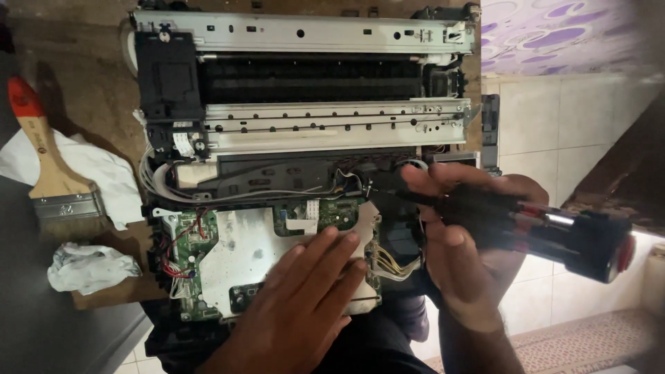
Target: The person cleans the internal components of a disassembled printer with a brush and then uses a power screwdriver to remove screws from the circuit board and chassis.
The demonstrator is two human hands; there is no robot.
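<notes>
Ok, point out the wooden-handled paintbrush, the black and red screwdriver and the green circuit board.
wooden-handled paintbrush (pixel 52 181): head view, on its wooden handle.
black and red screwdriver (pixel 554 232): head view, on its thick handle.
green circuit board (pixel 190 239): head view, on its left part.

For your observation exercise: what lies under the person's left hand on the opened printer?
The left hand rests flat on a silver metal shield plate fixed over a green circuit board, whose edges and coloured wires show around it. Whatever sits directly beneath the palm is covered.

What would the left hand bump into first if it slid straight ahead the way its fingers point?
Probably the green circuit board just past its fingertips. The left hand lies flat on the metal plate, fingers pointing up and right; depth is hard to judge.
</notes>
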